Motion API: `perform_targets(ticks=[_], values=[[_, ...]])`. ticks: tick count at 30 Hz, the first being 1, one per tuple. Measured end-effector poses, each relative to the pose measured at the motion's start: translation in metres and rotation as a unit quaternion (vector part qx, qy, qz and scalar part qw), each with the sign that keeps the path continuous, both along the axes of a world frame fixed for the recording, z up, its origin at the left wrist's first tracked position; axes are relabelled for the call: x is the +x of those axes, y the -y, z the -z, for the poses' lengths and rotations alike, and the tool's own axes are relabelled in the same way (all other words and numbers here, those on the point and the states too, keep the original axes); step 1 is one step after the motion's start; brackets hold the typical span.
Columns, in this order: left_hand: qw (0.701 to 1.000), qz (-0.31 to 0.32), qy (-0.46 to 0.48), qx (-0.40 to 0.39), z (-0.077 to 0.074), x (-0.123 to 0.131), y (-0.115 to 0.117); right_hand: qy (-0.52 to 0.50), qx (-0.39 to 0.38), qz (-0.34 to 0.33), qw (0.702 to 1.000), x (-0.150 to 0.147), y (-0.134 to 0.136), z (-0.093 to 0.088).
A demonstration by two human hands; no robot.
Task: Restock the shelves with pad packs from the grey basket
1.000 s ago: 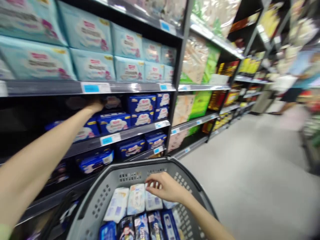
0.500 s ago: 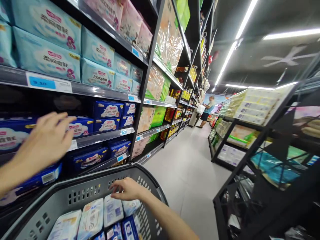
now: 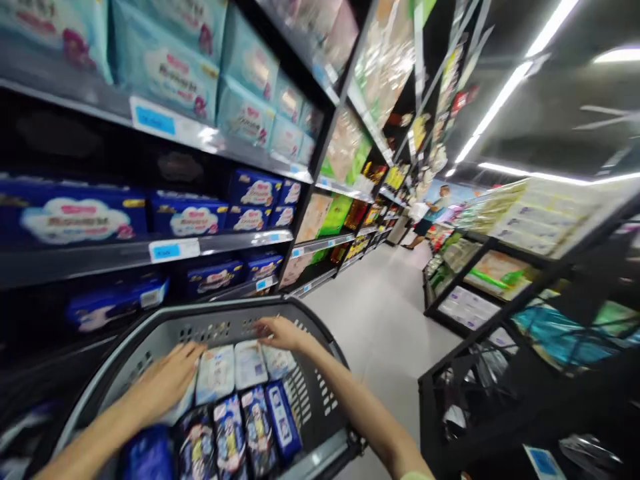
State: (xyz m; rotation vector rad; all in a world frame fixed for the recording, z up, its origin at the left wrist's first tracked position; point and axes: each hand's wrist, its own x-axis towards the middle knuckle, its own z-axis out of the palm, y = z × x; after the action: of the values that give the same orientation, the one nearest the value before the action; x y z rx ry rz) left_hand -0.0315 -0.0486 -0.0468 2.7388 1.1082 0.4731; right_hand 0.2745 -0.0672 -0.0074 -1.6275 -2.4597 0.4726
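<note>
A grey shopping basket [image 3: 200,321] with slotted walls stands below me, holding a back row of white packs [image 3: 216,375] and a front row of dark blue patterned packs [image 3: 231,430]. My left hand [image 3: 173,373] is over the basket's left part, fingers stretched out and lying on or just above a white pack partly hidden under it. Near the far wall, my right hand [image 3: 280,332] hovers at the rightmost white pack [image 3: 277,360], its fingers loosely bent and apart. Nothing shows gripped in either hand.
Shelves on the left carry blue packs [image 3: 83,217] and light blue packs [image 3: 173,73] behind price tags [image 3: 174,250]. A grey aisle floor [image 3: 370,307] runs ahead to a person [image 3: 433,213]. A black rack [image 3: 480,360] with packaged goods lines the right side.
My left hand has moved from the blue packs on the shelf down into the basket. My right hand stays by the white packs. The view has tilted, showing more of the basket.
</note>
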Motion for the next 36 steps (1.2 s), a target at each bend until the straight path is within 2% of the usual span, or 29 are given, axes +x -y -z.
perform_targets(ticks=[3, 5, 9, 12, 16, 20, 22, 26, 29, 32, 36], values=[[0.998, -0.024, -0.033, -0.038, -0.009, -0.002, 0.001, -0.019, -0.015, 0.019, 1.000, 0.015, -0.004, 0.007], [0.994, -0.014, -0.087, -0.065, -0.011, -0.001, 0.001, -0.022, -0.031, 0.033, 0.999, 0.026, -0.010, 0.016], [0.976, -0.007, -0.190, -0.104, -0.007, 0.000, 0.005, 0.009, -0.073, 0.056, 0.996, 0.040, -0.013, 0.030], [0.956, -0.010, -0.243, -0.163, -0.005, -0.003, 0.007, 0.051, -0.125, 0.059, 0.989, 0.044, -0.011, 0.039], [0.928, -0.023, -0.285, -0.238, -0.002, -0.006, 0.005, 0.107, -0.201, 0.061, 0.972, 0.048, -0.010, 0.049], [0.918, -0.011, -0.311, -0.248, -0.002, -0.005, 0.004, 0.140, -0.255, 0.063, 0.955, 0.048, -0.010, 0.053], [0.919, -0.007, -0.306, -0.249, -0.004, -0.004, 0.005, 0.153, -0.255, 0.065, 0.952, 0.047, -0.009, 0.054], [0.921, -0.014, -0.288, -0.263, -0.008, -0.003, 0.007, 0.169, -0.206, 0.079, 0.960, 0.048, -0.008, 0.053], [0.914, -0.006, -0.310, -0.261, -0.012, -0.002, 0.008, 0.178, -0.195, 0.102, 0.959, 0.052, -0.009, 0.050], [0.906, 0.005, -0.334, -0.260, -0.014, -0.001, 0.009, 0.193, -0.255, 0.126, 0.939, 0.053, -0.009, 0.048], [0.904, 0.007, -0.331, -0.269, -0.017, -0.001, 0.009, 0.206, -0.389, 0.153, 0.885, 0.046, -0.005, 0.051]])
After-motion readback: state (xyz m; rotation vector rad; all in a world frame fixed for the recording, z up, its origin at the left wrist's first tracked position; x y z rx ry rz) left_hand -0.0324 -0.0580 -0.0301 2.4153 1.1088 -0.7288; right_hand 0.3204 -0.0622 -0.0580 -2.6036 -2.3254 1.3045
